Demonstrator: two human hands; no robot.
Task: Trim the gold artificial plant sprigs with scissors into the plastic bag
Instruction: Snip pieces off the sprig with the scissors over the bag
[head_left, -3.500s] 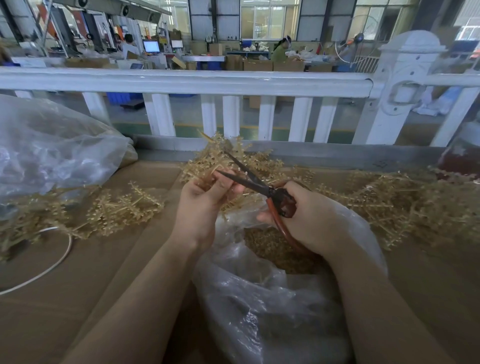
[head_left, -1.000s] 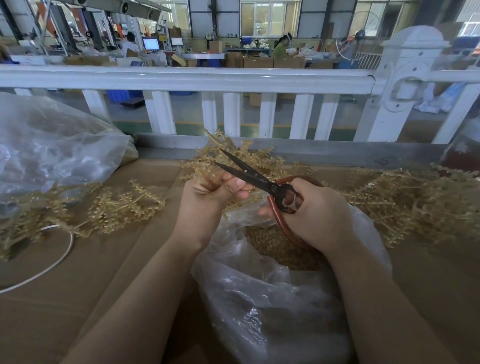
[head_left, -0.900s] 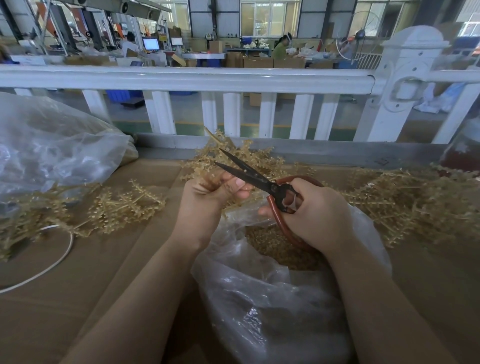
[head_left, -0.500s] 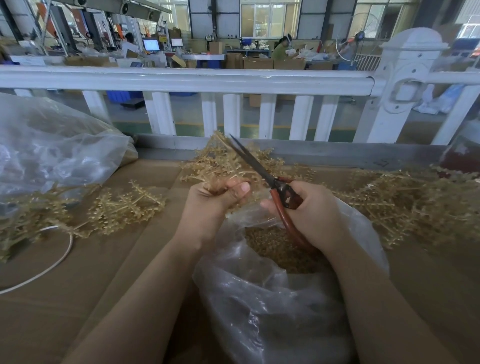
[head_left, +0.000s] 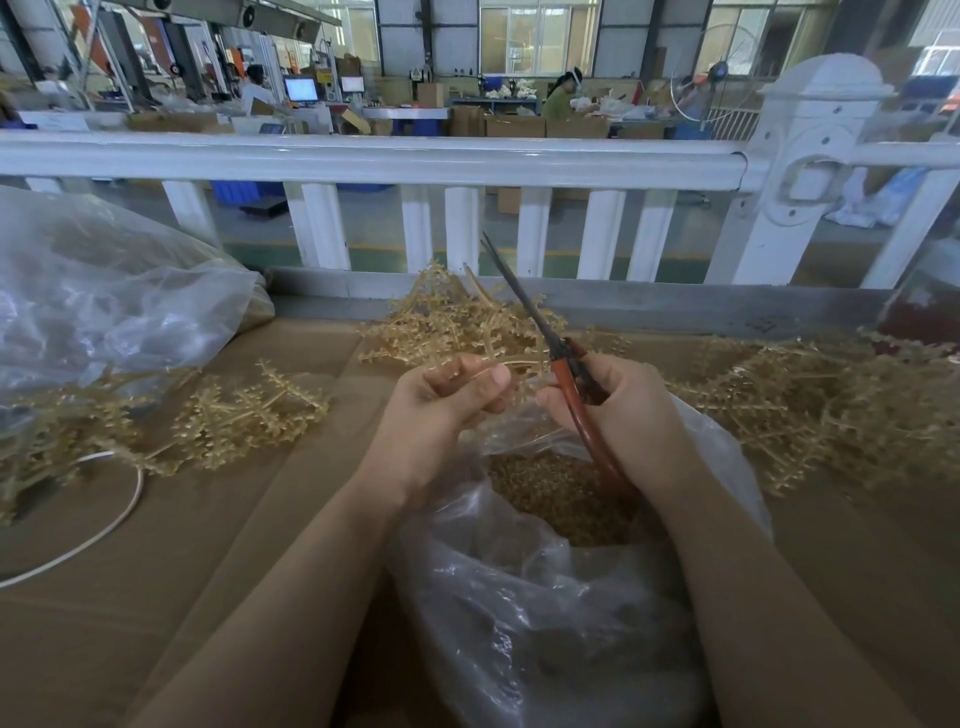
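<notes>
Head view showed the right hand (head_left: 618, 410) gripping scissors (head_left: 558, 358) whose blades, parted a second earlier, had closed and swung upright above the plastic bag (head_left: 545, 597), suggesting a finished cut, while the left hand (head_left: 441, 410) pinched a gold sprig (head_left: 467, 322) just beyond the bag.

Factory floor: machines (head_left: 171, 57), stacked cartons (head_left: 514, 124), workers behind railing (head_left: 363, 158).

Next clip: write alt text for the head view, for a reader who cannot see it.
Over an open plastic bag holding gold trimmings, the left hand pinches a gold sprig while the right hand holds red-handled scissors, blades closed and pointing up and away. More sprigs lie on the cardboard-covered table, with a white railing and a workshop beyond.
</notes>
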